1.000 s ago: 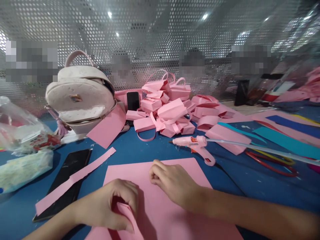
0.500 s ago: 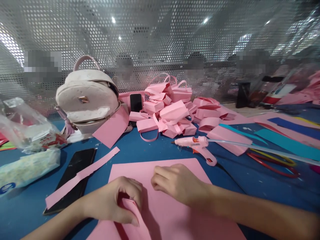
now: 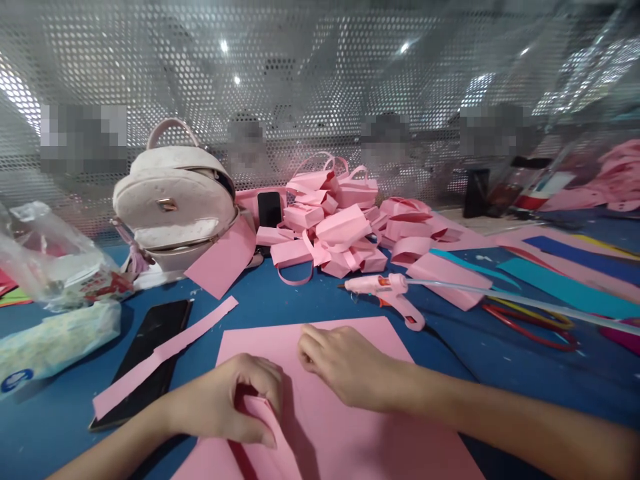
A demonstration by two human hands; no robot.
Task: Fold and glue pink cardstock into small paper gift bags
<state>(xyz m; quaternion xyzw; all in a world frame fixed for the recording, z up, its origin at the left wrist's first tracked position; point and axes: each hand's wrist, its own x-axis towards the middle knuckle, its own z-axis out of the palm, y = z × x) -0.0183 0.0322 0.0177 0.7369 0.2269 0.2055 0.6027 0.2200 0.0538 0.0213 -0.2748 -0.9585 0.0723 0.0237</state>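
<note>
Paper point(image 3: 273, 433), pink and folded, was pinched in the left hand point(image 3: 225, 403), near the lower edge of the view. The thumb lay along its near side and the other fingers curled over the far side, so that hand was gripping it. The folded paper rose from over a large pink sheet point(image 3: 370, 337) lying on the blue table point(image 3: 290, 303); whether the two were joined, I could not tell. The right hand point(image 3: 345, 367) rested on the sheet with its fingers curled in, and anything under them was hidden.

As for progress, a pile of small pink paper bags point(image 3: 345, 227) lay beyond the sheet, folded into shape, several with looped handles. Those looked finished or nearly so. The piece in the left hand seemed only part made: it had a fold, but no handle showed on it. The sheet's visible part was flat and uncreased, so that portion appeared not yet worked.

A pink glue gun point(image 3: 380, 288) lay on its side between the sheet and the pile, touched by neither hand. To the left, a pink strip point(image 3: 165, 350) lay loose across a black phone point(image 3: 160, 323).
</note>
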